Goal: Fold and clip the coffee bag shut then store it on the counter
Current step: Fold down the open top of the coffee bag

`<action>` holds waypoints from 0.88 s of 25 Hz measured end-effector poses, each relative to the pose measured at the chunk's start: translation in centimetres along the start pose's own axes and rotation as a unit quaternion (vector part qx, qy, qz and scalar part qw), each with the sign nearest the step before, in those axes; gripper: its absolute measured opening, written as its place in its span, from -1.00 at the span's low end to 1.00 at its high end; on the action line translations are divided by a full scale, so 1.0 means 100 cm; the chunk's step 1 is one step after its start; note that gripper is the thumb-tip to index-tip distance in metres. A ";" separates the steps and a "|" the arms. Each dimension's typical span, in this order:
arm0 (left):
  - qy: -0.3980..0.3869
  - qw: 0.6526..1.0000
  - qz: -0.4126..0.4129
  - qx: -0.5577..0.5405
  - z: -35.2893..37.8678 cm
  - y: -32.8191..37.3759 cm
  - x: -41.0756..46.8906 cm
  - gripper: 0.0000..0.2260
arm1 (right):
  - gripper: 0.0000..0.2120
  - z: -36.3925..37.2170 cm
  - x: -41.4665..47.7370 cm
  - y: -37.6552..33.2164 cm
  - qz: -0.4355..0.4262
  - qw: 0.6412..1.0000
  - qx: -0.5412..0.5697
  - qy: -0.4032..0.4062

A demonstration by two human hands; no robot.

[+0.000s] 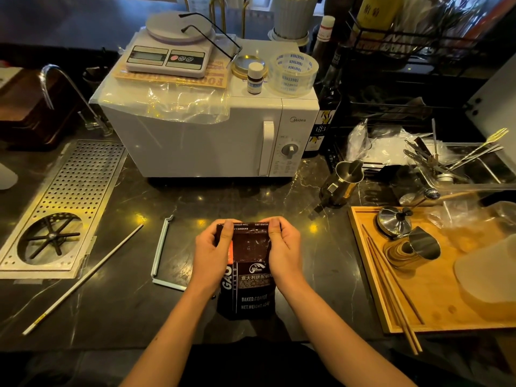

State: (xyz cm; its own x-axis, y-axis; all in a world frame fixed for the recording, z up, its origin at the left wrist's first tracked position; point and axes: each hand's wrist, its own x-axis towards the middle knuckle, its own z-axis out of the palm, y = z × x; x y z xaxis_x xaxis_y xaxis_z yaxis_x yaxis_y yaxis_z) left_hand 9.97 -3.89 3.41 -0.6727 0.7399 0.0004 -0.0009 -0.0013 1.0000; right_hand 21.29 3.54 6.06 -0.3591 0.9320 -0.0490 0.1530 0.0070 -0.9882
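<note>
Both grips are pinched on the coffee bag (251, 275): left hand (213, 254) at its 10 o'clock corner, right hand (284, 251) at 2 o'clock, thumbs on the folded-over top edge. Bag sits upright on the dark table (139, 303), pale bag clip (162, 247) lying open at 9 o'clock.

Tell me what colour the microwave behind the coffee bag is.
White, seen in the head view: the boxy microwave oven has a white body, door handle and control panel.

Coffee bag (248, 277) before microwave (206, 135); clip (162, 252) left, tray (371, 275) right.
</note>
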 end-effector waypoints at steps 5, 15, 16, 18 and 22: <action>0.007 1.000 0.007 -0.001 0.000 -0.004 -0.003 -0.71 | -0.69 0.000 0.000 0.002 -0.004 1.000 -0.003 -0.001; 0.020 0.998 -0.047 -0.048 0.002 -0.005 -0.002 -0.67 | -0.80 -0.009 -0.006 0.007 0.017 0.998 0.059 -0.001; 0.018 0.997 -0.050 -0.053 0.002 -0.004 -0.002 -0.67 | -0.79 -0.008 -0.005 0.007 0.016 0.999 0.050 0.006; 0.010 0.996 -0.053 -0.068 0.000 -0.003 -0.003 -0.66 | -0.77 -0.005 -0.005 0.008 0.009 0.999 0.016 0.029; 0.005 0.998 -0.051 -0.045 -0.004 -0.004 -0.005 -0.60 | -0.78 -0.003 -0.007 0.008 0.005 0.999 0.013 0.039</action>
State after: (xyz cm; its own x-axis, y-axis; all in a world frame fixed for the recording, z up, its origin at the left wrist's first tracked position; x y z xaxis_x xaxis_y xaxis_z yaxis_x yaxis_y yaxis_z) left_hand 10.01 -4.56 3.01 -0.6730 0.7325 -0.1026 -0.1362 0.0137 0.9906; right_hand 21.90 2.96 5.33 -0.2852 0.9573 -0.0477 0.1322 -0.0100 -0.9912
